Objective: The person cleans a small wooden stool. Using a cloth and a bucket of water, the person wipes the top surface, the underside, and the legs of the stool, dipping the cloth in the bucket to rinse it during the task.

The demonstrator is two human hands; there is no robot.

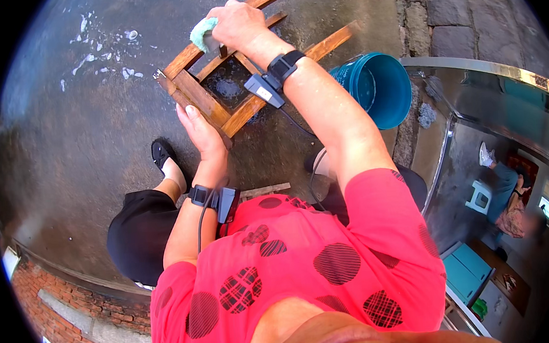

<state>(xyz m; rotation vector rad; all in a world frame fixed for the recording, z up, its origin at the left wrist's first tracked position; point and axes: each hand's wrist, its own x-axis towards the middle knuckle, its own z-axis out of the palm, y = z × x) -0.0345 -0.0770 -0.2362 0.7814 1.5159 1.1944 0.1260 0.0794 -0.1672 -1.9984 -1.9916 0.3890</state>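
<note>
My right hand grips a fluffy mint-green scrubbing pad or cloth, with a greyish part showing below the fingers. The pad rests against a rail of a wet wooden stool or chair frame. Its long legs or rails reach away to the upper right. My left hand supports the frame's near lower side, fingers along the outer board and thumb up. A little white foam clings to the frame's left corner. The right forearm hides part of the frame.
White suds are spattered on the wet concrete floor. Right of the frame is a blue plastic bucket, beside a stone edging. A doorway at right shows a seated person and a white stool. A brick wall lies lower left.
</note>
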